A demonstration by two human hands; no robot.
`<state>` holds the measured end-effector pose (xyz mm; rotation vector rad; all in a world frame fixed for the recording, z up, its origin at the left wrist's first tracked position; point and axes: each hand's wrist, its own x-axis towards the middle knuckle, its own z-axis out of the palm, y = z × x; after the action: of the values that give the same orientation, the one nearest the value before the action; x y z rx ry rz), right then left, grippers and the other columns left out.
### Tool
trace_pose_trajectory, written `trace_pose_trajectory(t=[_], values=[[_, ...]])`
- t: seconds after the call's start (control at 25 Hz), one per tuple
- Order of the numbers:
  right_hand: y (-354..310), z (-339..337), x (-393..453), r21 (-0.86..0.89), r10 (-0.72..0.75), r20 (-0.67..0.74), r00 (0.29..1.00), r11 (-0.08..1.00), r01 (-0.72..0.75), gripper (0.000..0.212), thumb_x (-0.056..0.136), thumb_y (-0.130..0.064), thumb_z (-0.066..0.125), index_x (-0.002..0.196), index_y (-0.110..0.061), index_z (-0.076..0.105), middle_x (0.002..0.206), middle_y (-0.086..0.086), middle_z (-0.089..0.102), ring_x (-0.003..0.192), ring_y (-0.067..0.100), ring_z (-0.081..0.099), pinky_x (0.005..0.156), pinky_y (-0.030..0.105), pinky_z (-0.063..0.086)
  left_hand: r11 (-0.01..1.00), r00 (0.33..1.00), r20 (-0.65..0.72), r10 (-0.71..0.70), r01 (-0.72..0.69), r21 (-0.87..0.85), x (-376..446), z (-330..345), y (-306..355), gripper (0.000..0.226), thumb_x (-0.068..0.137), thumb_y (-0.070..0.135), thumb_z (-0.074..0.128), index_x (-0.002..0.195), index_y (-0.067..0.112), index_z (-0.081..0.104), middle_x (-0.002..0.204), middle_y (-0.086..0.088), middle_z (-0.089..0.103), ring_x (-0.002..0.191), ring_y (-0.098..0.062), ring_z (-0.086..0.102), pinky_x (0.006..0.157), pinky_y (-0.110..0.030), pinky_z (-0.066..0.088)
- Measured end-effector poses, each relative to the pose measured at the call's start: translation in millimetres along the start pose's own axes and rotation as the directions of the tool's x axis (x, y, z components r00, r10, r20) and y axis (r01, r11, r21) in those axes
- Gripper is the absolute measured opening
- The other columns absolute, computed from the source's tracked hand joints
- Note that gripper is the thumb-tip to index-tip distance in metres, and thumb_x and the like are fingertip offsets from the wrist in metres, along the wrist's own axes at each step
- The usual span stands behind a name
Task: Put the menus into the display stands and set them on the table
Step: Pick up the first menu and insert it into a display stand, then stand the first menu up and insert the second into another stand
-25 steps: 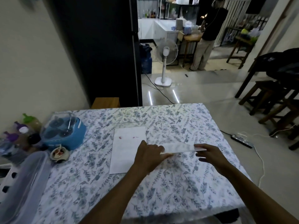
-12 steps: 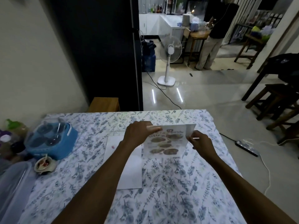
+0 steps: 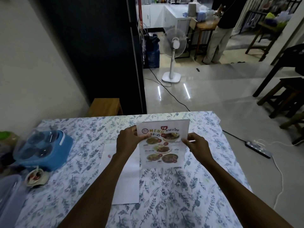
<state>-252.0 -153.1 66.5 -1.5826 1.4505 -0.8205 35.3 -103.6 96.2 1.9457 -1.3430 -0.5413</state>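
Two bare hands hold a printed menu [image 3: 162,144] upright above the middle of a table [image 3: 189,195] draped in a blue floral cloth: the left hand [image 3: 127,142] pinches its left edge, the right hand [image 3: 198,146] its right edge. The glossy sheet reads "MENU" above Thai script and photos of round dishes. A plain white sheet [image 3: 125,175] lies flat beneath the left forearm. Near the table's left edge sit a small ceramic bowl [image 3: 36,177] and a blue tub with clear domed lid [image 3: 42,149]. Beyond, a white pedestal fan [image 3: 175,51] stands on shiny tile.
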Motion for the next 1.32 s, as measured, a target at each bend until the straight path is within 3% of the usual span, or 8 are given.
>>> trace_pose_trajectory(t=[0.12, 0.28, 0.44, 0.64, 1.04, 1.2, 1.32], values=[[1, 4, -3, -0.019, 0.007, -0.025, 1.000, 1.000, -0.008, 0.012, 0.087, -0.031, 0.070, 0.091, -0.020, 0.067, 0.096, -0.005, 0.074, 0.081, 0.006, 0.070, 0.062, 0.020, 0.049, 1.000, 1.000, 0.003, 0.001, -0.001, 0.012, 0, 2, -3, 0.059, 0.063, 0.063, 0.084, 0.108, 0.025, 0.076, 0.096, 0.007, 0.080, 0.079, -0.004, 0.074, 0.070, -0.035, 0.064], [0, 10, -7, -0.106, 0.020, -0.064, 0.998, 0.994, -0.027, 0.019, 0.089, -0.034, 0.067, 0.097, -0.016, 0.069, 0.099, -0.003, 0.074, 0.086, 0.012, 0.070, 0.075, 0.032, 0.057, 0.997, 0.998, 0.067, -0.006, 0.001, 0.072, -11, 8, -5, 0.061, 0.073, 0.068, 0.072, 0.118, 0.026, 0.068, 0.106, 0.006, 0.078, 0.087, -0.013, 0.074, 0.073, -0.039, 0.062], [1, 15, -16, -0.198, 0.045, -0.095, 0.994, 0.978, -0.063, 0.032, 0.090, -0.039, 0.065, 0.105, -0.011, 0.068, 0.102, 0.002, 0.074, 0.091, 0.018, 0.070, 0.077, 0.035, 0.055, 0.990, 0.988, 0.144, -0.058, 0.039, 0.134, -32, 14, -25, 0.042, 0.088, 0.055, 0.065, 0.113, 0.023, 0.059, 0.109, 0.003, 0.074, 0.092, -0.019, 0.072, 0.071, -0.033, 0.055], [11, 35, -54, -0.211, 0.177, -0.163, 0.971, 0.955, -0.209, 0.043, 0.085, -0.037, 0.072, 0.113, -0.008, 0.056, 0.102, 0.009, 0.073, 0.093, 0.024, 0.069, 0.075, 0.039, 0.055, 0.995, 0.989, 0.146, -0.039, 0.024, 0.101, -52, -15, -62, 0.032, 0.091, 0.044, 0.066, 0.112, 0.022, 0.058, 0.105, 0.007, 0.072, 0.091, -0.012, 0.070, 0.076, -0.032, 0.055], [-8, 190, -128, -0.232, 0.184, -0.020, 0.983, 0.955, -0.183, 0.034, 0.083, -0.031, 0.074, 0.104, -0.010, 0.059, 0.089, 0.006, 0.072, 0.085, 0.022, 0.070, 0.076, 0.036, 0.056, 0.984, 0.973, 0.179, -0.148, 0.126, 0.128, -104, -89, -197, 0.030, 0.089, 0.039, 0.069, 0.111, 0.020, 0.059, 0.100, 0.007, 0.072, 0.090, -0.016, 0.069, 0.075, -0.031, 0.052], [-2, 240, -151, -0.362, 0.200, -0.058, 0.978, 0.909, -0.207, 0.035, 0.083, -0.027, 0.073, 0.109, -0.010, 0.057, 0.107, 0.013, 0.063, 0.092, 0.029, 0.063, 0.075, 0.032, 0.046, 0.960, 0.928, 0.259, -0.266, 0.232, 0.156, -124, -94, -243, 0.034, 0.089, 0.034, 0.071, 0.115, 0.014, 0.060, 0.110, -0.002, 0.070, 0.100, -0.022, 0.067, 0.083, -0.032, 0.052], [5, 262, -166, -0.407, 0.318, -0.102, 0.943, 0.851, -0.331, 0.043, 0.083, -0.029, 0.069, 0.118, -0.011, 0.051, 0.116, 0.019, 0.055, 0.096, 0.035, 0.061, 0.080, 0.040, 0.051, 0.946, 0.898, 0.309, -0.314, 0.268, 0.184, -136, -86, -258, 0.035, 0.089, 0.032, 0.070, 0.115, 0.011, 0.060, 0.111, -0.007, 0.069, 0.102, -0.026, 0.065, 0.082, -0.032, 0.048]])
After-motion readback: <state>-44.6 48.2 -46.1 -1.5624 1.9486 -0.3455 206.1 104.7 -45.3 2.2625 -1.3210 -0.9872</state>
